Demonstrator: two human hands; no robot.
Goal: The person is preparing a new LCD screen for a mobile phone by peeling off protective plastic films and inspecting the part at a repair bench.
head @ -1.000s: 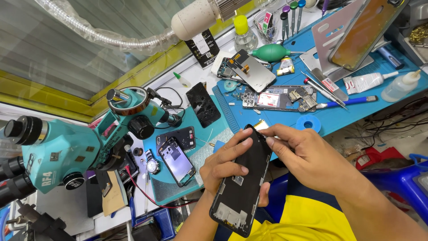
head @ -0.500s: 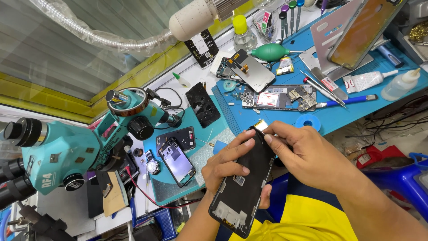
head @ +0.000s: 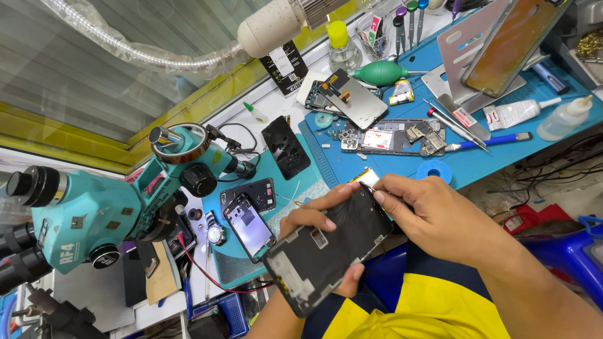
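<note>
I am holding a black phone screen panel [head: 330,251] back side up, just above my lap at the near edge of the counter [head: 477,166]. My left hand [head: 317,229] is cradling it from below, thumb curled over the top face and fingertips wrapping the lower edge, so that hand is closed around the panel. My right hand [head: 433,216] is pinching at the panel's far corner, fingers bunched tight where a small flex tab [head: 365,177] with a yellowish end is sticking out; I cannot tell whether a fine tool is between those fingers.

As I judge it, the work is partway through: the panel is already free of any phone body and I am working only on its connector end, while nothing is joined to it yet.

Beyond my hands, on the blue mat, an opened phone body [head: 389,136] is lying with its boards exposed, just beside a loose display [head: 352,98] and a green air blower [head: 380,73]. A blue roll of tape [head: 433,171] is sitting near my right hand. To the left, an intact phone [head: 249,226] is resting on a teal pad near a teal microscope [head: 94,210]. Far right, a tube of glue [head: 515,115] and a clear squeeze bottle [head: 565,120] are lying by a tilted metal stand [head: 468,47]
</note>
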